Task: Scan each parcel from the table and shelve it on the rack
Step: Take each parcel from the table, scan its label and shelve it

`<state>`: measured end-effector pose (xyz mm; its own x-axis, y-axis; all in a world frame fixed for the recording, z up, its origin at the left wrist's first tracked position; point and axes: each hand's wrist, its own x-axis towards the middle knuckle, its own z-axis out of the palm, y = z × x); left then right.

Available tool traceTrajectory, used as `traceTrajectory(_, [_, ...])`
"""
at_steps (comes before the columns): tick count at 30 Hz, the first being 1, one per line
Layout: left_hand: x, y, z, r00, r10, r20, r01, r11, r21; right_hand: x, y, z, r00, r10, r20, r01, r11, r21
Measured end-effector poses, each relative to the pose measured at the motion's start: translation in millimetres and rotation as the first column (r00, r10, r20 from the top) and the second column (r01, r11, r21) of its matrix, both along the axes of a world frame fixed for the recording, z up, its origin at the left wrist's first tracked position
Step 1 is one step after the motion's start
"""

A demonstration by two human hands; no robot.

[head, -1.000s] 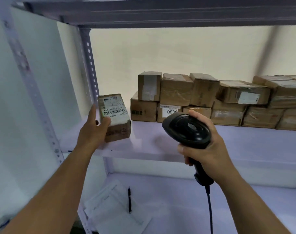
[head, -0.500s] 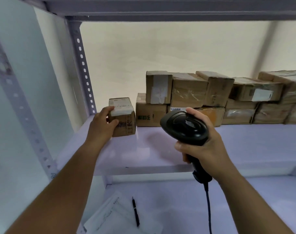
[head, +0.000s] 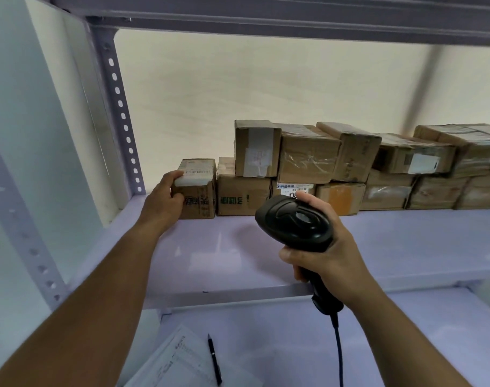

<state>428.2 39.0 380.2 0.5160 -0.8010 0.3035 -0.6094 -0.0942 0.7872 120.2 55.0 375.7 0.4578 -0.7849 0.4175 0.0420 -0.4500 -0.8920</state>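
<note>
A small cardboard parcel (head: 199, 191) with a white barcode label on top stands on the pale rack shelf (head: 238, 255), at the left end of a row of parcels and touching its neighbour (head: 242, 195). My left hand (head: 163, 203) holds its left side, fingers curled over the top corner. My right hand (head: 326, 261) grips a black corded barcode scanner (head: 294, 223) in front of the shelf, its head pointing toward the parcels.
Several brown parcels (head: 350, 169) are stacked two high along the back of the shelf to the right. A perforated upright post (head: 121, 115) stands at the left. On the lower shelf lie papers (head: 179, 361) and a pen (head: 214, 358).
My left hand has pushed the small parcel back and right along the shelf until it meets the row. The scanner hand has stayed about where it was.
</note>
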Motion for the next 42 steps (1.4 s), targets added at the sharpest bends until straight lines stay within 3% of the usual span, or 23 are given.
traceTrajectory(11, [-9,10,8,0.996,-0.015,-0.087,0.014,1.000,-0.010,-14,1,-1,1.000,0.005,-0.004,-0.005,1.000,-0.014])
traceTrajectory(18, [-63,35,10,0.984,0.139,0.110,-0.131,0.988,-0.078,-56,18,8,0.999,0.029,0.026,-0.029,0.999,-0.015])
traceTrajectory(22, [-116,48,0,0.963,0.157,0.221,-0.130,0.983,-0.133,-90,26,7,0.999,0.016,0.042,-0.016,1.000,-0.005])
traceTrajectory(34, [-313,70,-42,0.961,-0.048,0.273,0.097,0.981,-0.170,-229,58,-30,0.992,-0.105,0.064,0.100,0.992,0.080])
traceTrajectory(42, [-456,62,-65,0.929,-0.260,0.265,0.301,0.945,-0.128,-353,77,-52,0.950,-0.302,0.079,0.287,0.945,0.156])
